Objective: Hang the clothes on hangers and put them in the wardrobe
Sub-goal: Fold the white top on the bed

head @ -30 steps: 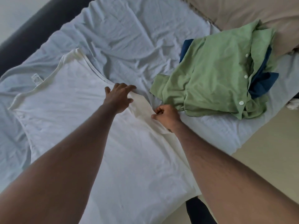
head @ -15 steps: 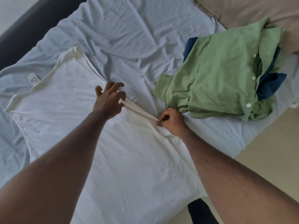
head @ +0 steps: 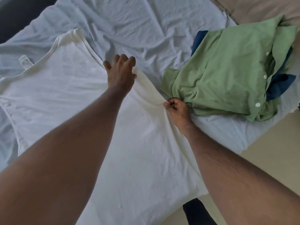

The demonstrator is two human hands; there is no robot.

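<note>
Green shirt (head: 227, 75) lies beside white T-shirt (head: 65, 98) on bed (head: 138, 21).

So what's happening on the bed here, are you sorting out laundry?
A person is working on a white T-shirt spread flat on the bed sheet. The right hand pinches the shirt's edge, while the left hand has its fingers on the same edge farther up. A green button-up shirt lies crumpled beside it over a dark blue garment. No hanger is in view.
</note>
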